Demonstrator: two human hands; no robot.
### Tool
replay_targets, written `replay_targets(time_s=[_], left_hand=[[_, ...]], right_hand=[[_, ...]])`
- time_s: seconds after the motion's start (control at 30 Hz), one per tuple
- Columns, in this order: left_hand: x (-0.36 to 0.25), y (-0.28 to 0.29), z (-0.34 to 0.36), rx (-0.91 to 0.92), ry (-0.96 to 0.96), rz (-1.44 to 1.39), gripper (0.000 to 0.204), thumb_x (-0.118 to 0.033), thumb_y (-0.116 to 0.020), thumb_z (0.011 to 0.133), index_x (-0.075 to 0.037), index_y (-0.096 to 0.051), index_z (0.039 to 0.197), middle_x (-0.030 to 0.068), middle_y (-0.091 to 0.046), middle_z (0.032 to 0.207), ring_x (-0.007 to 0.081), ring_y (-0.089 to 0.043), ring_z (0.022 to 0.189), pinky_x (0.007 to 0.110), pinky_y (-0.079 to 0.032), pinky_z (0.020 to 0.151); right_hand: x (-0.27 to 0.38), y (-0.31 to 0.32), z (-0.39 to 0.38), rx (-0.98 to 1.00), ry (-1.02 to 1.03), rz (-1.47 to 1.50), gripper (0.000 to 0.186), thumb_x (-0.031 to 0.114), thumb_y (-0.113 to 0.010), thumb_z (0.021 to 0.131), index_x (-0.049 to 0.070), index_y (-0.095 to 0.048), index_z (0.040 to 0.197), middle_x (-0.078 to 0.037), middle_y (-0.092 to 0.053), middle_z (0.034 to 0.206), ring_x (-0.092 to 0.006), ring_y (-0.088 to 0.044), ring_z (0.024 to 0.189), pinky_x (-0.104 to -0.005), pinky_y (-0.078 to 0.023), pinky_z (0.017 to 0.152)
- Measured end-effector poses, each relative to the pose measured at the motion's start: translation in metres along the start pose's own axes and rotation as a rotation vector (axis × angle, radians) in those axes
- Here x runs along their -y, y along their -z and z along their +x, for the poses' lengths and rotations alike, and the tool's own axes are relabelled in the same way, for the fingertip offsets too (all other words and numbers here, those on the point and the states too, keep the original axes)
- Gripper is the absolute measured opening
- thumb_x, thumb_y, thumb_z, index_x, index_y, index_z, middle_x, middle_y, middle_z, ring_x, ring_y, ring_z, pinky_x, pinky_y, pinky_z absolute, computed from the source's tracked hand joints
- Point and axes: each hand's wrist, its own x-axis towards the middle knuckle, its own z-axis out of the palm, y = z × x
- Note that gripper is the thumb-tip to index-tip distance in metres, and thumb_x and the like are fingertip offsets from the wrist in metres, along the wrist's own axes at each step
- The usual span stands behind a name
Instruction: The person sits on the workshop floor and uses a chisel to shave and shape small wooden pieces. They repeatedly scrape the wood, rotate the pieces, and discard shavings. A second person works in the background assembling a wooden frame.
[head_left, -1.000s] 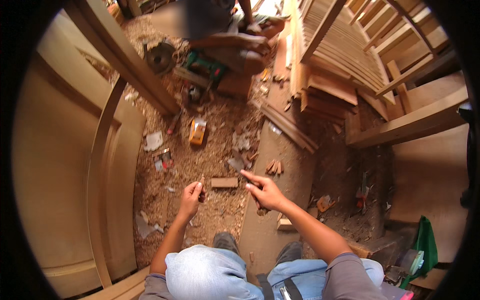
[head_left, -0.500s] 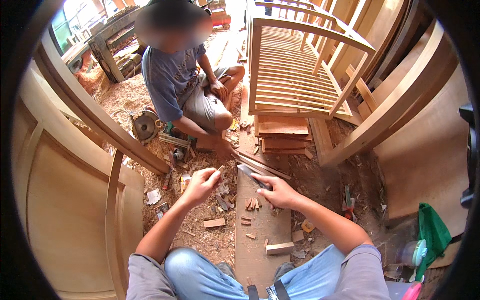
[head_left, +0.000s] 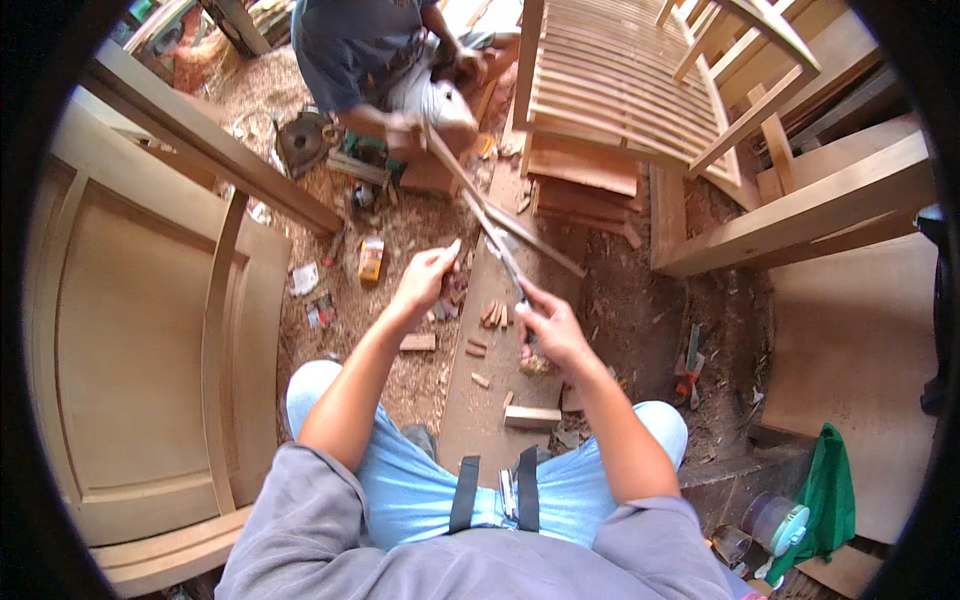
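My left hand pinches a small pale wood piece between thumb and fingers, left of the plank. My right hand is wrapped round the handle of a knife. Its blade points away from me, over the plank, and is smeared by motion. Small wood pegs lie on the plank beside my right hand, with more short pieces closer to me. A wood block rests near my knees. Beyond the blade, a co-worker's blurred hand grips a long wood strip.
A slatted wooden frame stands on stacked boards at the far right. A circular saw sits on the shavings at far left. Panelled wood flanks my left, a thick beam my right. A green cloth hangs at lower right.
My view has tilted down toward my lap. The co-worker has raised a strip off the plank. My left hand still holds the small piece, and my right the knife, now pointing more straight ahead.
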Motion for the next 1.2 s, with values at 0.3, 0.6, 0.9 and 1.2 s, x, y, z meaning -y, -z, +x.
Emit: replay_targets(time_s=[0.3,0.6,0.9,1.2], left_hand=[[0.015,-0.017,0.015,0.122,-0.088,-0.008,0.031,-0.037,-0.054,0.106,-0.010,-0.063,0.092,-0.0067,-0.053,0.077,0.0038,-0.048,0.065,0.023,-0.043,0.058],[0.019,-0.018,0.013,0.106,-0.125,0.231,0.032,-0.030,-0.054,0.106,0.000,-0.067,0.107,-0.0033,-0.063,0.089,0.0040,-0.052,0.075,0.023,-0.044,0.064],[0.010,-0.037,-0.018,0.147,-0.091,0.526,0.028,-0.024,-0.056,0.104,0.000,-0.067,0.093,-0.0028,-0.060,0.077,0.0059,-0.050,0.065,0.025,-0.042,0.059],[0.002,-0.040,0.004,-0.029,-0.196,-0.082,0.032,-0.029,-0.054,0.106,-0.005,-0.062,0.086,-0.0044,-0.053,0.069,0.0055,-0.047,0.061,0.024,-0.042,0.057]], right_hand=[[0.001,0.009,-0.011,0.164,0.113,-0.018,0.051,0.013,-0.055,0.103,0.014,-0.043,0.153,0.000,-0.049,0.068,-0.0086,-0.048,0.052,-0.0260,-0.048,0.045],[-0.015,0.017,-0.001,0.164,0.177,-0.047,0.049,0.013,-0.056,0.103,0.013,-0.047,0.151,0.001,-0.053,0.070,-0.0075,-0.048,0.049,-0.0262,-0.047,0.042],[0.050,0.018,0.000,-0.742,0.418,0.363,0.039,0.014,-0.052,0.105,0.019,-0.054,0.144,-0.002,-0.057,0.068,-0.0110,-0.055,0.053,-0.0302,-0.051,0.046],[-0.009,0.020,0.004,0.142,0.253,0.078,0.048,0.013,-0.060,0.101,0.014,-0.051,0.148,0.000,-0.054,0.063,-0.0100,-0.052,0.046,-0.0271,-0.046,0.041]])
